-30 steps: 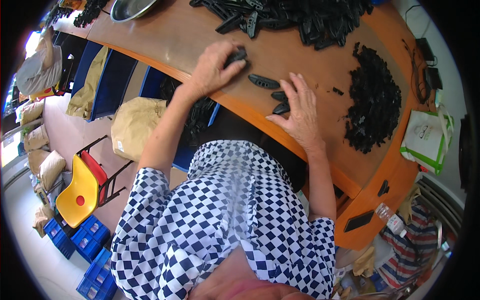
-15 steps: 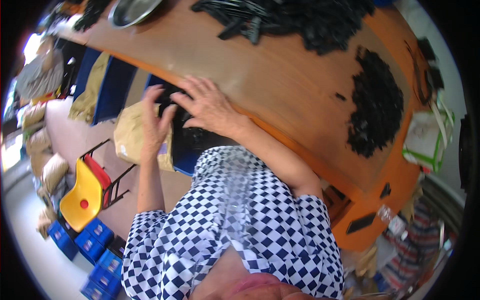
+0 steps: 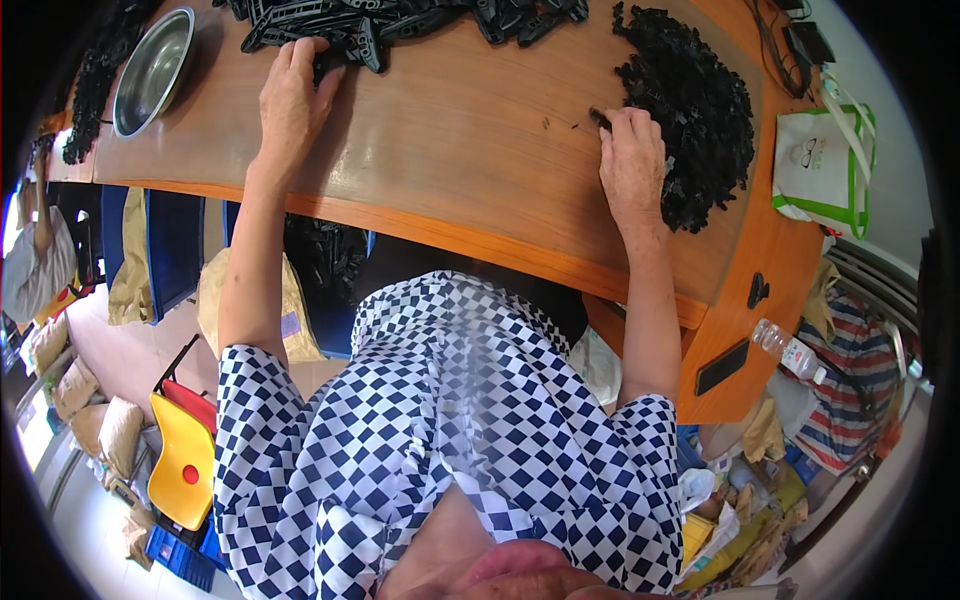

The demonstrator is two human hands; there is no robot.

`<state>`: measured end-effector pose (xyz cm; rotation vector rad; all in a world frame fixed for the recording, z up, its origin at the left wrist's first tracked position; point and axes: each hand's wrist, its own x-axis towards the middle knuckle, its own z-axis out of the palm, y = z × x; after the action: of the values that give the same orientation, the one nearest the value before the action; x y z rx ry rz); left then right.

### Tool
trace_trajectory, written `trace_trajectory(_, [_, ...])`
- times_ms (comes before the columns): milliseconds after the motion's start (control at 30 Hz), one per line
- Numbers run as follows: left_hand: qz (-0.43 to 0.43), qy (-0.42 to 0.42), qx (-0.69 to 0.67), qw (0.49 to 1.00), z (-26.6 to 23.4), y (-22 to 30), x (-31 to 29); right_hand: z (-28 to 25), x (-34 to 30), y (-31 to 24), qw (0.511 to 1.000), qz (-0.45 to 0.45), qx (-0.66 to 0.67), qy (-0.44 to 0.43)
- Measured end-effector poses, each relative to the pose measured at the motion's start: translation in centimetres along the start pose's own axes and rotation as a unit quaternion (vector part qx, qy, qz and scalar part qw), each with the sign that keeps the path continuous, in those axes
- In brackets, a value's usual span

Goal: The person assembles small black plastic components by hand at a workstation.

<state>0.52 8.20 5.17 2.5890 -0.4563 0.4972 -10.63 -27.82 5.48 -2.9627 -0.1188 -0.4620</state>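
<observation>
Stretches across the upper view as a broad wooden bench [image 3: 480, 130], with a brown, slightly shiny top and a brighter orange rim [image 3: 450, 238], bowed by the lens. Carries, along the upper edge of the view, a heap of long black slotted parts [image 3: 400, 25], tangled and overlapping. Holds, toward the right end, a wide mound of small black pieces [image 3: 710, 130], with a couple of tiny dark scraps [image 3: 546, 124] apart from it on the left. Bears a round metal bowl [image 3: 153, 75] near the left end and, just beside it, another dark pile [image 3: 100, 90], too small to make out.
</observation>
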Motion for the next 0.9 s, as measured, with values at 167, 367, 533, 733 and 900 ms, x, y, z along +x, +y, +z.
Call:
trace_trajectory(167, [0.036, 0.026, 0.005, 0.999, 1.2, -1.2, -0.2, 1.3, -0.4, 0.1, 0.99, -0.062, 0.072, 0.108])
trace_trajectory(367, [-0.278, -0.094, -0.624, 0.724, 1.6, 2.7, -4.3, -0.2, -2.5, -3.1, 0.964, -0.029, 0.22, 0.149])
trace_trajectory(533, [-0.29, -0.196, -0.801, 0.485, 2.5, 10.6, -6.5, -2.0, -4.4, -5.3, 0.949, -0.063, 0.253, 0.177])
trace_trajectory(733, [-0.274, -0.231, -0.829, 0.428, 2.9, 14.6, -7.5, -3.3, -5.6, -6.7, 0.948, -0.099, 0.225, 0.202])
trace_trajectory(900, [-0.263, -0.244, -0.831, 0.425, 3.0, 15.4, -7.8, -3.8, -6.0, -7.6, 0.944, -0.103, 0.211, 0.233])
